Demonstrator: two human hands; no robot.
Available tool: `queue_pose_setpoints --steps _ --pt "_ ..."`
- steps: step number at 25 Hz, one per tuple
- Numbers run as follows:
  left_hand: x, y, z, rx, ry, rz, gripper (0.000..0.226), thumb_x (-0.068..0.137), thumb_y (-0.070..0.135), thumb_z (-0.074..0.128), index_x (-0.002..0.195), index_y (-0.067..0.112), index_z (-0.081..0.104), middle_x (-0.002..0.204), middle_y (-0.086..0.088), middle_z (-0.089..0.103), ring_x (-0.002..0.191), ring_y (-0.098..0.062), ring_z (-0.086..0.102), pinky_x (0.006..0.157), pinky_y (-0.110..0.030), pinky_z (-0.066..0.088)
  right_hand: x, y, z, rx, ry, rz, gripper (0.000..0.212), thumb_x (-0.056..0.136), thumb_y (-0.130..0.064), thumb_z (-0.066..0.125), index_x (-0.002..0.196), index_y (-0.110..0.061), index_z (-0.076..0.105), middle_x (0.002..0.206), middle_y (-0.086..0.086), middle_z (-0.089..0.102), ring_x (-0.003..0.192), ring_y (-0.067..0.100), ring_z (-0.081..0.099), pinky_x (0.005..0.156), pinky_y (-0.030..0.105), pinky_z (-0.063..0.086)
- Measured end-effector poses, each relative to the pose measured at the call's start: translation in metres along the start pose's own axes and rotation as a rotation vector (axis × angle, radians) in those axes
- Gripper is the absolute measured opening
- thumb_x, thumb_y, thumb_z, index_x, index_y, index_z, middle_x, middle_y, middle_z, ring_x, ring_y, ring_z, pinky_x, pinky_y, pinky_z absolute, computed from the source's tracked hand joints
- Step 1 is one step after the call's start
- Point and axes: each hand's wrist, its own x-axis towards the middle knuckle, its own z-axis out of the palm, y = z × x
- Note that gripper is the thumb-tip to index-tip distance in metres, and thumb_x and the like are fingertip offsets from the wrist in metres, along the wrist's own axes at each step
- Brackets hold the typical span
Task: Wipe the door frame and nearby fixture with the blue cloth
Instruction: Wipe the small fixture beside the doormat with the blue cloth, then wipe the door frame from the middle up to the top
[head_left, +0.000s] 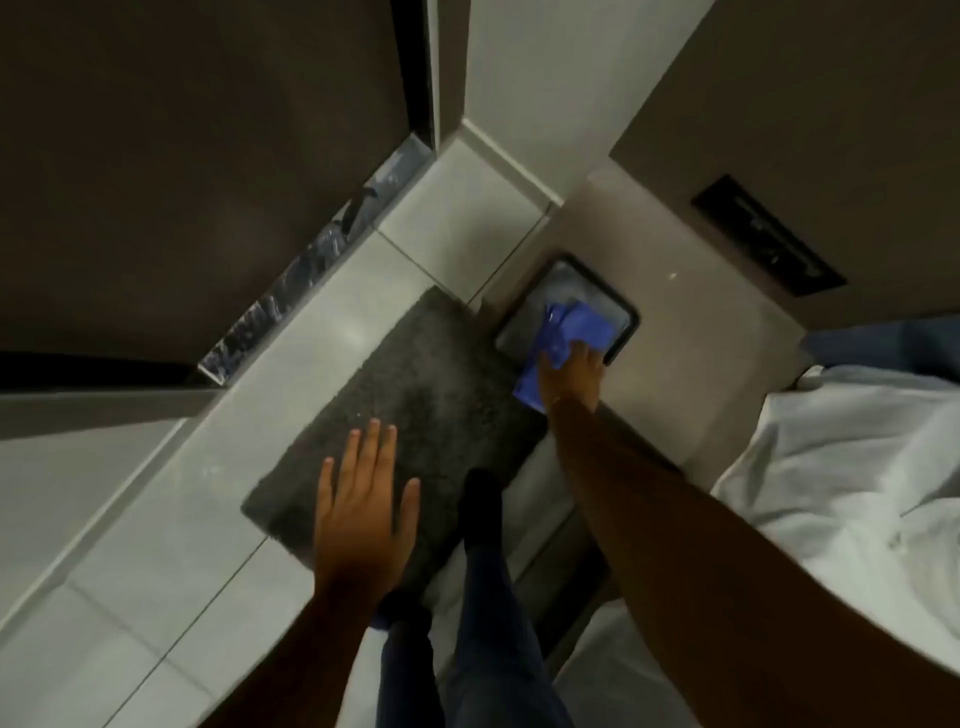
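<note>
Right hand (571, 376) on blue cloth (569, 325)

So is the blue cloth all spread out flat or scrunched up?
Scrunched up. The blue cloth is bunched in folds under the right hand, pressed on the dark-rimmed fixture, with one corner hanging out below the hand.

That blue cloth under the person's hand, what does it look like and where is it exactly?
The blue cloth is a soft, crumpled rag, bright blue-violet, bunched into uneven folds. The right hand presses it flat against a dark-rimmed rectangular fixture with rounded corners, set in a pale panel. Most of the cloth lies over the fixture's glossy inner face; one corner sticks out past the rim near the wrist. Only the hand and the fixture appear to touch it.
</note>
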Motion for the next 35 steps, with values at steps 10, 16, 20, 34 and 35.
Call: queue_pose_setpoints --steps 10,16,20,34,35 --pt "0.032 -0.025 0.053 -0.050 0.042 -0.145 0.070 0.110 0.051 0.029 0.172 0.017 0.026 0.180 -0.004 0.023 0.167 -0.025 0.017 0.135 -0.051 0.008 0.059 0.027 0.050 0.002 0.109 0.046 0.048 0.093 -0.013 0.067 0.137 -0.015 0.048 0.141 0.012 0.045 0.105 0.026 0.057 0.088 0.012 0.056" --pt "0.030 -0.044 0.012 -0.068 0.050 -0.236 0.073 0.110 0.054 0.022 0.174 0.021 0.016 0.182 0.001 0.013 0.168 -0.017 0.005 0.136 -0.046 -0.002 0.034 0.011 0.020 0.090 0.189 0.060 0.034 0.094 -0.019 0.067 0.126 -0.012 0.056 0.127 0.016 0.062 0.110 0.035 0.063 0.088 0.026 0.053" --pt "0.012 -0.063 -0.065 -0.024 0.064 -0.248 0.075 0.106 0.063 0.006 0.174 0.030 0.001 0.183 0.006 -0.003 0.167 -0.012 -0.012 0.136 -0.044 -0.007 -0.049 -0.050 -0.015 0.263 0.108 -0.159 0.026 0.095 -0.020 0.068 0.120 -0.020 0.060 0.107 0.000 0.063 0.100 0.027 0.063 0.089 0.037 0.049" --pt "-0.159 -0.203 -0.505 0.269 1.184 -0.296 0.077 0.104 0.039 0.052 0.173 0.024 0.024 0.183 -0.008 0.013 0.168 -0.025 0.017 0.134 -0.050 0.011 -0.533 -0.415 -0.093 0.805 0.099 -1.393 0.020 0.079 -0.027 0.067 0.090 -0.014 0.078 0.092 -0.003 0.066 0.084 0.002 0.062 0.076 0.017 0.046" --pt "-0.172 -0.213 -0.534 0.286 1.265 -0.329 0.076 0.104 0.038 0.052 0.173 0.023 0.023 0.182 -0.011 0.013 0.167 -0.027 0.017 0.134 -0.052 0.012 -0.560 -0.434 -0.094 0.832 0.085 -1.456 0.022 0.080 -0.027 0.068 0.093 -0.014 0.079 0.096 -0.006 0.065 0.088 0.001 0.063 0.078 0.014 0.046"
